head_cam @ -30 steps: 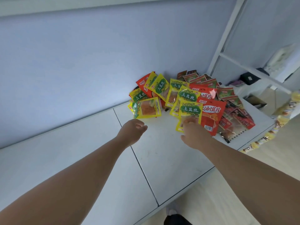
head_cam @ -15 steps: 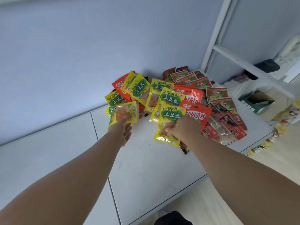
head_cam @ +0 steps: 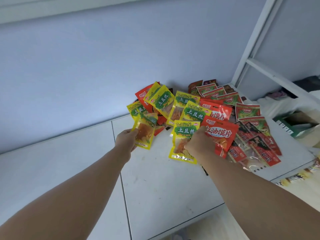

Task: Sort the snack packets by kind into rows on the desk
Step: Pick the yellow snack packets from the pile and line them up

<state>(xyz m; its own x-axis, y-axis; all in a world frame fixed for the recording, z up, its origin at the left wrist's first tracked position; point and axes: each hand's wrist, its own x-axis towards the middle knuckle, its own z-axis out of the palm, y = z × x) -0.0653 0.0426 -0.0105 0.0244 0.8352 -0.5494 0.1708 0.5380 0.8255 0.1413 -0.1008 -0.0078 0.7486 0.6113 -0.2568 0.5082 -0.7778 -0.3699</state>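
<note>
Packets (head_cam: 216, 110) heaped unsorted at the desk's (head_cam: 164, 187) far corner. Left hand (head_cam: 125, 141) grips one yellow packet (head_cam: 144, 134), right hand (head_cam: 199, 144) pinches its twin (head_cam: 183, 134) — gathering that kind first, I'd say.

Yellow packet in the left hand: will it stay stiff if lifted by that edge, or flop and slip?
Probably floppy: held by the left hand, the yellow packet bends over at its top. Likely light, being a thin flat pouch like the second yellow packet the right hand pinches. Its glossy film may be slippery, so a firm pinch seems wise.
</note>
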